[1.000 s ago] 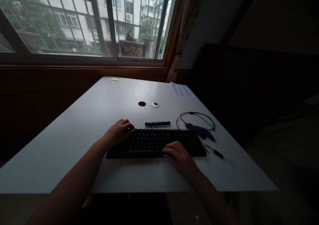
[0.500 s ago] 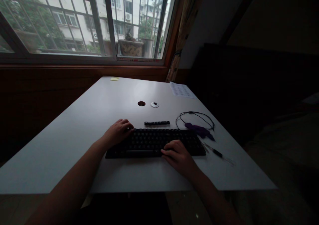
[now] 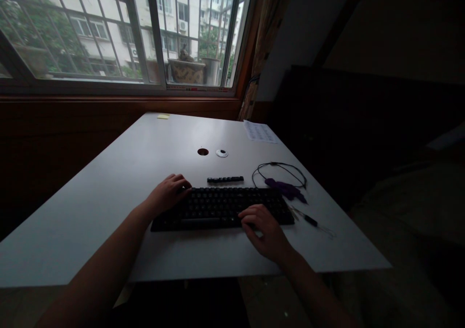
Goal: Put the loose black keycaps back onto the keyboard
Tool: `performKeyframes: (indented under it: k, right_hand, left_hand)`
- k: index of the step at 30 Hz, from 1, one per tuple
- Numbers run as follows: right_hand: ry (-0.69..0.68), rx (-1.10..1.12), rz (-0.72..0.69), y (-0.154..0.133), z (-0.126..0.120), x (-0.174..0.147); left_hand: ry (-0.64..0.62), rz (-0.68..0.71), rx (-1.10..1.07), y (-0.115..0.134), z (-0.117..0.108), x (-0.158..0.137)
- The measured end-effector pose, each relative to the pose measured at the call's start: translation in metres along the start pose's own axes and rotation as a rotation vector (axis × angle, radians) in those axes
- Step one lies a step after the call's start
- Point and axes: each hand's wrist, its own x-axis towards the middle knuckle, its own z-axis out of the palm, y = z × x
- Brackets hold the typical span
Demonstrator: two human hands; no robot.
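A black keyboard [image 3: 214, 207] lies flat on the white table, its long side facing me. My left hand [image 3: 170, 192] is at its far left corner, fingers curled and gripping the edge there. Over the lower right keys is my right hand [image 3: 262, 226], fingers reaching forward onto the keys and thumb held apart; no object shows in it. Just behind the keyboard sits a short row of dark keycaps [image 3: 225, 179]. To the right are a purple cloth [image 3: 285, 190] and a tool with a black handle and thin wire loops [image 3: 310, 220].
A black cable [image 3: 290, 164] is coiled beside the cloth on the white table [image 3: 109, 211]. Farther back are a round cable hole [image 3: 203, 152], its white cover [image 3: 222, 153], printed paper [image 3: 260, 132] and yellow sticky notes [image 3: 163, 117]. A barred window stands behind.
My right hand has shifted slightly right on the keys, and its thumb has drawn away from the fingers. The left hand keeps its place on the keyboard. The view has turned slightly right.
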Motion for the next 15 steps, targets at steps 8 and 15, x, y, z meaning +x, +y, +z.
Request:
performKeyframes:
  k: [8, 15]
  right_hand:
    - [-0.214, -0.063, 0.105, -0.004, -0.007, -0.022]
    - [-0.213, -0.067, 0.063, -0.003, -0.009, -0.024]
  left_hand:
    - [0.002, -0.018, 0.001, 0.002, -0.001, 0.0]
    - [0.007, -0.023, 0.009, 0.002, -0.001, 0.0]
